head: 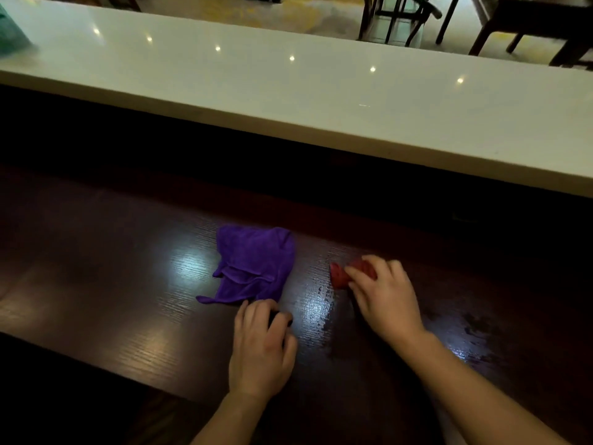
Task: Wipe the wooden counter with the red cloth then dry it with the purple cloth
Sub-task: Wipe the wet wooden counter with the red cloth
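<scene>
The dark wooden counter (112, 284) runs across the lower half of the view, with wet streaks shining to the right of centre. A crumpled purple cloth (256, 264) lies on it near the middle. My left hand (261, 348) rests on the wood just below that cloth, fingers curled, its fingertips at the cloth's near edge. Right of it, my right hand (385, 300) presses down on a bunched red cloth (340, 276), most of which is hidden under the fingers.
A long white raised countertop (288, 91) runs diagonally behind the wooden one, with a teal object (11, 35) at its far left end. Dark chairs (401, 17) and table legs stand on the floor beyond.
</scene>
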Motion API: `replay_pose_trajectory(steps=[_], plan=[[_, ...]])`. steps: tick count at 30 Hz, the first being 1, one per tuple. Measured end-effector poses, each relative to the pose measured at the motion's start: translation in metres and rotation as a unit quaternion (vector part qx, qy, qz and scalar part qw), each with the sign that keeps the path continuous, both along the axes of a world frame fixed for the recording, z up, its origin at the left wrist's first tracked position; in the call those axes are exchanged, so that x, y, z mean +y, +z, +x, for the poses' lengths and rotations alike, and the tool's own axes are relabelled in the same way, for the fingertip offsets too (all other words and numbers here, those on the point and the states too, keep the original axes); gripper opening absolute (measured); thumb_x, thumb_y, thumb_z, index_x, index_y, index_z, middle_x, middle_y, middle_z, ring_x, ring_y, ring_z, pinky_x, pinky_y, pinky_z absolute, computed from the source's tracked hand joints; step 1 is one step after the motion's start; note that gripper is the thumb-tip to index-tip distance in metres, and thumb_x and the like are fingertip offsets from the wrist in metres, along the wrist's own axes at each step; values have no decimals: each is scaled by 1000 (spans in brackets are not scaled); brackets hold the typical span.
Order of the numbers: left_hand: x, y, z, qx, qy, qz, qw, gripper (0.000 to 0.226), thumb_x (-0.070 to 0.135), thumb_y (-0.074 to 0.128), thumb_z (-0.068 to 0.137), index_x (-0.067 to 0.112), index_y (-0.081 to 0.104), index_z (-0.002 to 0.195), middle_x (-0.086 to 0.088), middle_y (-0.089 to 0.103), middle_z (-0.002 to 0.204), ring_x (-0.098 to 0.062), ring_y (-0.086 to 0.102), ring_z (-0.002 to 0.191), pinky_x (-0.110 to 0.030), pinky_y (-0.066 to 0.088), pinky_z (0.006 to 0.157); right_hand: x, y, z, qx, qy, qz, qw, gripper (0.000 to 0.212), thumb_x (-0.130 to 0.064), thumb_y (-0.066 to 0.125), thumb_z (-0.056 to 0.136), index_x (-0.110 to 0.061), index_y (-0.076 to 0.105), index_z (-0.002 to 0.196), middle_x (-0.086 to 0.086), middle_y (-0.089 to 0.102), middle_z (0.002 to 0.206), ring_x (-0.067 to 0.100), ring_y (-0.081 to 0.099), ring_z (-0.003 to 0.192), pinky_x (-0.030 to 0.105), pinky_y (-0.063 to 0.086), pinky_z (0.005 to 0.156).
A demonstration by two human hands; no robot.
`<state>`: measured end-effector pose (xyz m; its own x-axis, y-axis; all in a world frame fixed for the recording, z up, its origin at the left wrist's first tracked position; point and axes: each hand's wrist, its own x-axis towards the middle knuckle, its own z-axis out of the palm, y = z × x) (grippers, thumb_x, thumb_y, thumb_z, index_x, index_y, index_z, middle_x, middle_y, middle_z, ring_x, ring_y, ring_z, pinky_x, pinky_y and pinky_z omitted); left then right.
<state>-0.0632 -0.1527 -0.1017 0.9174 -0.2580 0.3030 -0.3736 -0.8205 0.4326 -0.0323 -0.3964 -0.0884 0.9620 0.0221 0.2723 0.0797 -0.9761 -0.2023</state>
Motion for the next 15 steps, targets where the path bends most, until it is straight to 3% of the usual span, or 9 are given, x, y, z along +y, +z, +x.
replay_pose_trajectory(steps=[6,9,12,15], plan=[[0,1,2,-8,11,-4,1000,17,21,54,78,12,65,87,-7,54,92,-24,48,89,-50,39,101,16,17,70,-43,-25,44,998,28,-30,65,90,-25,69,118,10,58,128,37,50,100,47,51,84],[0,2,1,-2,15,-1,1000,16,21,55,78,11,65,87,-8,53,90,-27,50,87,-51,41,99,25,21,93,-4,-25,38,999,28,-31,64,90,-29,68,118,9,53,138,40,46,112,50,48,92],[1,1,0,-3,19,2,1000,15,20,56,78,11,64,87,-8,53,89,-29,50,84,-52,42,97,34,21,99,30,-31,-4,999,31,-35,63,90,-31,66,120,5,45,150,40,38,129,53,38,103],[0,1,0,-13,20,8,1000,15,21,56,78,11,64,87,-9,54,89,-30,49,84,-52,43,96,61,20,96,-22,46,-2,999,39,-35,62,88,-27,63,126,4,42,153,37,33,141,54,29,112]])
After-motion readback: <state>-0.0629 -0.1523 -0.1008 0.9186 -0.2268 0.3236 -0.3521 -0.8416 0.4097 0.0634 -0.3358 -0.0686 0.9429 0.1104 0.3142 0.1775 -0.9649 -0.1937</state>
